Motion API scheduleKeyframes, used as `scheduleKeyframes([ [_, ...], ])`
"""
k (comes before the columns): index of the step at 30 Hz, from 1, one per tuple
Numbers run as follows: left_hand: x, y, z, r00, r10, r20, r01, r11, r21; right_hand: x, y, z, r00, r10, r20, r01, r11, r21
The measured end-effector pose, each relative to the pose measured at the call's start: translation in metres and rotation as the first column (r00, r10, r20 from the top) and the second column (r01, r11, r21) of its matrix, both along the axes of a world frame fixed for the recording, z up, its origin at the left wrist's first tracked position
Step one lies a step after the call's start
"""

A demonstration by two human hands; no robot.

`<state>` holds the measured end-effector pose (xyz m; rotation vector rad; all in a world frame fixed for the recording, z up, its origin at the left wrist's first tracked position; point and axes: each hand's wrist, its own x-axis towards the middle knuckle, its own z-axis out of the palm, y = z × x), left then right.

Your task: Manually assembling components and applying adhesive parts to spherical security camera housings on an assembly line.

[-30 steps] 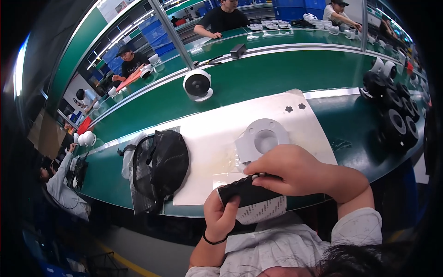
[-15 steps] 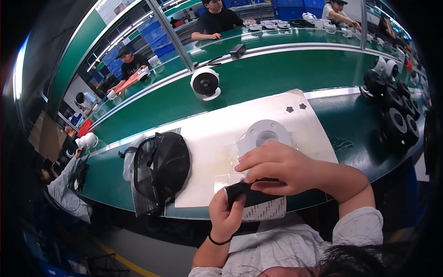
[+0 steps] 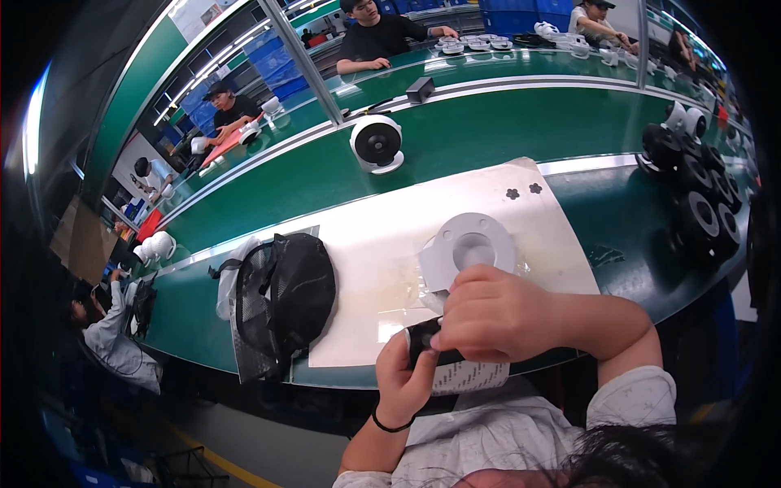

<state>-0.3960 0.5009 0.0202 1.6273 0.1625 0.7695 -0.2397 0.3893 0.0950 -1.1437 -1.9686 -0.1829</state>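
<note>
Close to the bench's front edge, my left hand [image 3: 401, 378] grips a thin black strip [image 3: 420, 333] between thumb and fingers. My right hand [image 3: 508, 317] is closed, its fingertips pinching at the same strip and covering much of it. Below the hands hangs white backing paper [image 3: 472, 376] with printed marks; its link to the strip is hidden. Just beyond my right hand, a round white plastic part [image 3: 498, 244] with a recessed centre lies on a white board [image 3: 358, 268]. Two small black flower-shaped pads [image 3: 512, 194] sit at the board's far right corner.
Left of the board lies a black mesh bag [image 3: 303, 289]. A white unit with a black round front [image 3: 378, 145] stands on the green belt [image 3: 464, 146]. Black ring-shaped parts [image 3: 698, 220] are heaped at right. A metal post [image 3: 301, 61] rises beyond; co-workers sit across.
My right hand has lowered and its fingers have closed in on the strip beside my left thumb. The white unit has shifted right along the belt. A person across has reached toward the white parts.
</note>
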Motion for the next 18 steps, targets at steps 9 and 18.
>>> scheduleKeyframes([
  [9,0.003,-0.001,-0.003,0.999,-0.009,-0.032,0.013,0.993,0.121,-0.007,0.005,-0.005,0.994,-0.041,-0.103,0.037,0.999,-0.039],
  [18,0.005,0.005,-0.018,0.999,-0.022,-0.032,0.024,0.997,0.075,-0.006,0.000,0.005,0.985,0.081,-0.150,-0.121,0.953,-0.278],
])
